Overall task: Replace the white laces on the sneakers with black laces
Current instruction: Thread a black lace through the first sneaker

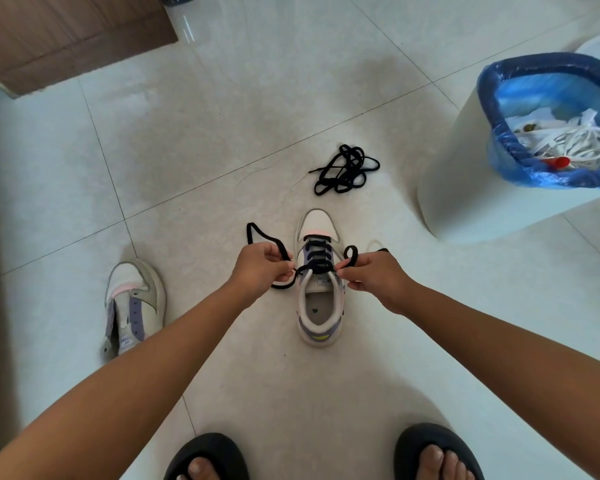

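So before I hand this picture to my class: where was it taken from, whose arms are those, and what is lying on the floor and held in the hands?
There is no machine here. A camera worn on a person's head looks down, so the arms are the wearer's own, and so are the feet in black slippers at the bottom. The left hand and right hand each pinch one end of a black lace threaded through the sneaker standing on the tiled floor. A second sneaker, with no lace, lies to the left. A spare black lace sits bundled beyond. White laces lie in the bin on the right.
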Tool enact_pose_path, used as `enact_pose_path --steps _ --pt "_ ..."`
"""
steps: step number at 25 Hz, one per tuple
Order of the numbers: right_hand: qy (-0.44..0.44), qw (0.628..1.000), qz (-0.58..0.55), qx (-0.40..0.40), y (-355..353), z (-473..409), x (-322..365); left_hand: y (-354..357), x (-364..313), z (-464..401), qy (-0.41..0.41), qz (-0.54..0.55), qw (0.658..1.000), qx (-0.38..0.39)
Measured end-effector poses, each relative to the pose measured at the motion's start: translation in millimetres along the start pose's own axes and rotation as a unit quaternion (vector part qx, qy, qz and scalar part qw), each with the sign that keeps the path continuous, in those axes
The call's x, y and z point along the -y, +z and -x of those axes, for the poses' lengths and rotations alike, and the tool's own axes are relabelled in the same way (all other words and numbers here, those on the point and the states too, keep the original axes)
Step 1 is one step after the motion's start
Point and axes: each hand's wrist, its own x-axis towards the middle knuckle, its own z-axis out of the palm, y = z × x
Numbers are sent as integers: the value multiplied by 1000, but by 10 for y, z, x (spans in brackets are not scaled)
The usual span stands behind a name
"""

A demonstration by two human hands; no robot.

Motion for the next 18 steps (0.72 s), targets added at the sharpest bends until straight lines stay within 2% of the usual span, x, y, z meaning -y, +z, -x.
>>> enact_pose_path --steps 4,7,13,18 --pt "7 997 -66 -41 41 52 -60 -5 6 15 8 -14 1000 14" --pt "-6 993 -68 -96 51 71 -70 -13 6 23 13 -36 999 22" --pt "-72 992 7 -107 111 127 -94 108 157 26 31 -101 994 2" --pt "-159 964 177 -115 124 145 -145 211 246 167 136 -207 968 -46"
